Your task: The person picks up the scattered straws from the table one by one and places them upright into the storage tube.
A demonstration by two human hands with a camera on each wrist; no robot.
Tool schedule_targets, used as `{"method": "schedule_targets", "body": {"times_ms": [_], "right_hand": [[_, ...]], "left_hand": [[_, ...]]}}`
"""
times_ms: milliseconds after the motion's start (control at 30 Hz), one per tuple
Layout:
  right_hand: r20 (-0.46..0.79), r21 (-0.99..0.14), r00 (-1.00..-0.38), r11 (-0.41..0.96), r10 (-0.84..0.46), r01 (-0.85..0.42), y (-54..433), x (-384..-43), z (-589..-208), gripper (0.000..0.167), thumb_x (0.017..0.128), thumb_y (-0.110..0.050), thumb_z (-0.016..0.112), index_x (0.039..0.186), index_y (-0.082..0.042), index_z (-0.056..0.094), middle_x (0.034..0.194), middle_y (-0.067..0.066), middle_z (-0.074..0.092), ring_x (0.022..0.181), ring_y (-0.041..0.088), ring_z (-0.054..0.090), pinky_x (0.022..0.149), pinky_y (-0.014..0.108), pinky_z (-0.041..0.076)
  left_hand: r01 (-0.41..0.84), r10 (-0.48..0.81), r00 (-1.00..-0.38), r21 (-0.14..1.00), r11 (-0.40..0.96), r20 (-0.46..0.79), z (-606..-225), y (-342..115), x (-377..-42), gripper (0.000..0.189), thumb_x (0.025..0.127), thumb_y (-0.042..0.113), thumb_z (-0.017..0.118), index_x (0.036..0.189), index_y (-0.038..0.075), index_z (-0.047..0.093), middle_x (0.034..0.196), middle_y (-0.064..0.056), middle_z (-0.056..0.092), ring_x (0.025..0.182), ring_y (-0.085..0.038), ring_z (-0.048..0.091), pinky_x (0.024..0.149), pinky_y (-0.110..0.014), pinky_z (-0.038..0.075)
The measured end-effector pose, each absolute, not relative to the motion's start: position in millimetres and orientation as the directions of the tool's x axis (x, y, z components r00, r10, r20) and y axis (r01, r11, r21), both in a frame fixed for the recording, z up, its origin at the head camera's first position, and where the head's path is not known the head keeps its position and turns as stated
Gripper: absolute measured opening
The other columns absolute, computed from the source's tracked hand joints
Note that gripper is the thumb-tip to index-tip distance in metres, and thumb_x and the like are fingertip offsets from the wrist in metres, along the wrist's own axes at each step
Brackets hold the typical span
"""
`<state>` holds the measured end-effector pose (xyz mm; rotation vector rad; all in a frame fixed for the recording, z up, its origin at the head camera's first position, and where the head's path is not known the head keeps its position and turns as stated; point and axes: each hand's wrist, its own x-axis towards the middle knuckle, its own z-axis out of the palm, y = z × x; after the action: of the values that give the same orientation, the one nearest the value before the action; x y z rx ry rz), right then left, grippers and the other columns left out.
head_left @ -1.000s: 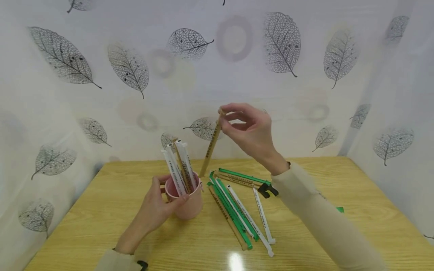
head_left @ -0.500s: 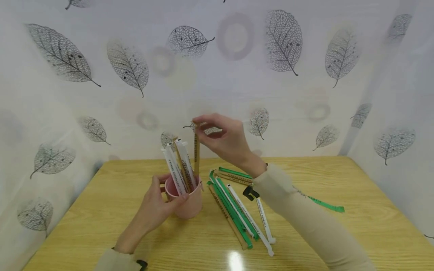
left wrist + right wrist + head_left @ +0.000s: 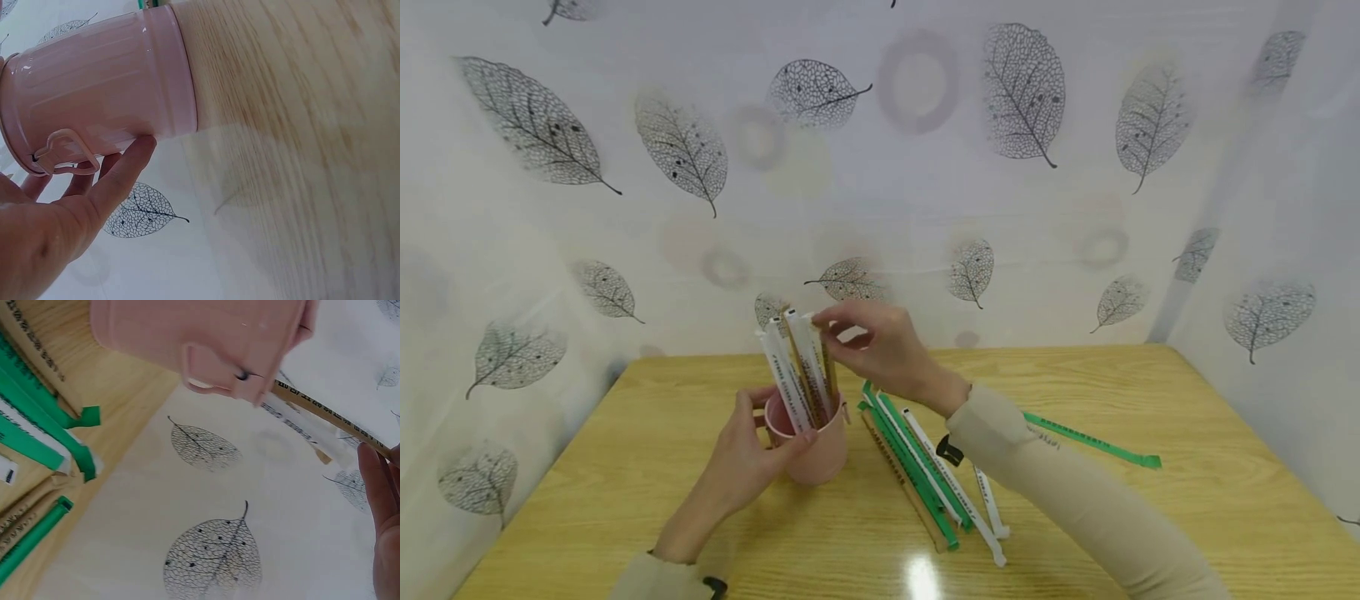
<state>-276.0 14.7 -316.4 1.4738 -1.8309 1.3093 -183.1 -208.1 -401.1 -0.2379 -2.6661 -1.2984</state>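
Observation:
In the head view my left hand holds a small pink metal bucket from its left side, thumb at the rim. Several white paper-wrapped straws and brown ones lean upright inside it. My right hand pinches the top of a brown paper-wrapped straw, whose lower end is inside the bucket at its right side. The right wrist view shows this brown straw slanting out of the bucket mouth to my fingers. In the left wrist view the bucket stands on the wood, its loop handle near my fingers.
Right of the bucket lies a loose pile of green, brown and white wrapped straws, partly under my right forearm. A lone green straw lies farther right on the wooden table. Behind hangs a leaf-patterned curtain.
My right hand has moved left and down with the brown straw, bringing it from beside the bucket to upright inside it. The left hand and bucket have stayed in place.

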Motion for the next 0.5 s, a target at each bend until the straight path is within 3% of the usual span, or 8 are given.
{"method": "schedule_targets", "body": {"times_ms": [267,500], "right_hand": [[0.774,-0.388,-0.329,0.006,-0.54,-0.922,12.2,-277.4,-339.5,0.019,0.088,0.011,0.069,0.106,0.005,0.07,0.104,0.018,0.075,0.087,0.025,0.076,0.07,0.019,0.06],[0.744,-0.452,-0.394,0.029,-0.54,-0.892,14.6,-276.8,-347.6,0.019,0.09,0.01,0.067,0.108,0.005,0.069,0.106,0.019,0.075,0.089,0.026,0.077,0.071,0.021,0.061]], "left_hand": [[0.21,0.067,-0.974,0.76,0.615,0.215,-399.7,-208.1,-182.7,0.079,0.09,0.043,0.077,0.144,0.005,0.034,0.14,-0.017,0.053,0.113,-0.03,0.064,0.082,-0.031,0.057],[0.208,0.064,-0.975,0.765,0.61,0.214,-399.9,-207.4,-183.0,0.079,0.089,0.043,0.078,0.143,0.005,0.034,0.142,-0.015,0.053,0.116,-0.029,0.062,0.084,-0.031,0.056]]}}
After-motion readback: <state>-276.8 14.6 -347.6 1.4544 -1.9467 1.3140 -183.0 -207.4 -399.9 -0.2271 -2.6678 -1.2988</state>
